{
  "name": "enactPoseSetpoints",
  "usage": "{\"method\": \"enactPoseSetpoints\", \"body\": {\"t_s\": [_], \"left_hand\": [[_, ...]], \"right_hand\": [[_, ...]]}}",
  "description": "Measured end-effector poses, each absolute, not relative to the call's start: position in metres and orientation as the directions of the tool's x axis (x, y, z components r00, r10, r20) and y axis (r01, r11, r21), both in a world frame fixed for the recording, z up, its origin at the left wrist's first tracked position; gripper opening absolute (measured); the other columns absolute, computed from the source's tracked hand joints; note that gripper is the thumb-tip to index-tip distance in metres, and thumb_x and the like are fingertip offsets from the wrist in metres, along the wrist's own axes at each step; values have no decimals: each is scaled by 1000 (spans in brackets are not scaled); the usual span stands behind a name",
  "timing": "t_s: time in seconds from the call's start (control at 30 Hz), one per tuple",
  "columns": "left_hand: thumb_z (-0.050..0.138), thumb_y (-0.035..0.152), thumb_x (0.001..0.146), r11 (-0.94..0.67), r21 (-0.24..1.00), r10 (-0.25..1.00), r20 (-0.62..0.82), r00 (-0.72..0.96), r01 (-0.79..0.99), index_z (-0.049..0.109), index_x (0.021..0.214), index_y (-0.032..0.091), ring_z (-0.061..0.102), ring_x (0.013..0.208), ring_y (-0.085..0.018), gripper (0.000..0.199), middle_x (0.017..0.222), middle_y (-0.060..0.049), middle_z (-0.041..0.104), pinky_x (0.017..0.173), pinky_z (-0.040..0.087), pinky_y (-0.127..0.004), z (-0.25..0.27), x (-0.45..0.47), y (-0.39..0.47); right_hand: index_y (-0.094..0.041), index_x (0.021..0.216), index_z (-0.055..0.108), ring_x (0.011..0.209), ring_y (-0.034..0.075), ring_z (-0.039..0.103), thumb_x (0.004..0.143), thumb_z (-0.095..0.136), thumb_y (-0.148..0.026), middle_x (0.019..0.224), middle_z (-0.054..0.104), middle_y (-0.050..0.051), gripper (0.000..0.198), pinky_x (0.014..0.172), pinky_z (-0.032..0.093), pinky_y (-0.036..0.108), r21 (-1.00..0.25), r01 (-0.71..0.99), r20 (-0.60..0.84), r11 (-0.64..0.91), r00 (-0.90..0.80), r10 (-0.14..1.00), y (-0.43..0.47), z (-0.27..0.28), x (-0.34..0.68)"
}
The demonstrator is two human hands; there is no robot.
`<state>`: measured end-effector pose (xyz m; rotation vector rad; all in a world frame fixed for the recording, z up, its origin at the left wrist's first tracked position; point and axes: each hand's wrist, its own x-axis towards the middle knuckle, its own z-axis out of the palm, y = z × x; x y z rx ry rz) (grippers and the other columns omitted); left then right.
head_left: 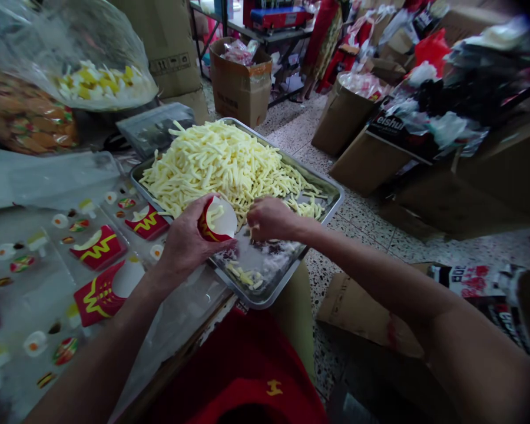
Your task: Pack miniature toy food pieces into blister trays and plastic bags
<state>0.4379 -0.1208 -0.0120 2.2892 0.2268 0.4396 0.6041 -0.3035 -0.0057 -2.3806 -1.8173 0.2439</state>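
My left hand (189, 232) is wrapped round a red fry carton (221, 219), tilted so that its white inside faces me, with a few pale fries in it. Just right of the carton, my right hand (267, 219) reaches into the metal tray (338, 197) with its fingers curled at the edge of the pile. Whatever those fingers pinch is too small to make out. A tall heap of pale yellow toy-like fries (221, 165) fills the tray's far side. Loose bits and white powder (274, 259) lie on its near end.
Left of the tray, fry cartons (99, 247) and small food pieces lie in clear plastic trays (35, 271). A bag of yellow and white pieces (99, 85) stands behind. Cardboard boxes (242, 82) and plastic bags crowd the floor; a person stands far back.
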Motion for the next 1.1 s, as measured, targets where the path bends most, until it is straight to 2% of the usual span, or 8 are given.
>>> {"method": "enactPoseSetpoints", "body": {"t_s": [0.13, 0.3, 0.47, 0.6, 0.73, 0.83, 1.0, 1.1], "left_hand": [[88, 55, 59, -665, 745, 324, 228, 918, 49, 50, 143, 21, 59, 126, -29, 98, 140, -9, 60, 111, 45, -42, -11, 434, -116], [89, 51, 58, -645, 763, 318, 212, 924, 47, 53, 139, 17, 60, 124, -30, 95, 138, -12, 62, 110, 46, -43, -9, 435, -128], [88, 50, 60, -670, 742, 221, 200, 955, 0, 54, 138, 18, 59, 125, -31, 91, 137, -12, 62, 110, 45, -44, -11, 435, -140], [87, 48, 63, -678, 732, 258, 154, 954, 65, 53, 138, 18, 61, 122, -31, 87, 134, -12, 63, 107, 47, -44, -15, 432, -139], [85, 43, 66, -814, 564, 228, 89, 970, 140, 56, 131, 19, 64, 112, -31, 75, 124, -12, 67, 97, 51, -42, -13, 437, -148], [84, 45, 66, -888, 432, 170, -12, 985, 159, 60, 122, 20, 67, 104, -33, 66, 115, -11, 69, 87, 53, -41, -6, 444, -160], [83, 44, 68, -900, 392, 168, -91, 982, 190, 58, 123, 19, 67, 105, -34, 66, 116, -12, 69, 86, 53, -41, 0, 446, -170], [83, 43, 69, -915, 332, 197, -126, 972, 229, 57, 123, 19, 67, 105, -34, 65, 117, -14, 68, 85, 52, -41, -3, 442, -171]], "right_hand": [[-19, 80, 73, 82, 17, 58, 73, 73, -15, 90, 71, 2, 8, 75, 42, 30, -392, 853, 48, -343, 392, 919, -335, 18, 632], [-21, 74, 69, 96, 21, 56, 75, 66, -9, 93, 72, 3, 13, 85, 40, 33, -228, 960, -27, -164, 163, 986, -353, -1, 626], [-19, 67, 62, 82, 19, 54, 75, 58, -7, 75, 66, 3, 15, 79, 36, 31, -131, 977, -42, -169, 165, 985, -344, -24, 624], [-18, 68, 63, 69, 13, 55, 70, 62, -10, 72, 64, 0, 9, 66, 36, 25, -385, 851, 51, -357, 405, 913, -349, -27, 634], [-18, 73, 67, 67, 12, 59, 70, 65, -13, 72, 67, -2, 6, 65, 39, 24, -559, 739, 90, -376, 505, 858, -353, -21, 625], [-19, 71, 68, 70, 13, 58, 68, 66, -11, 74, 67, -1, 9, 64, 38, 24, -464, 787, 63, -406, 487, 871, -349, -18, 607], [-19, 72, 70, 70, 16, 57, 74, 64, -13, 79, 69, 5, 9, 59, 31, 28, -177, 837, -10, -518, 524, 851, -340, -32, 581], [-17, 72, 70, 70, 17, 58, 76, 62, -12, 77, 69, 6, 11, 60, 31, 29, -158, 803, 37, -575, 586, 809, -337, -39, 574]]}}
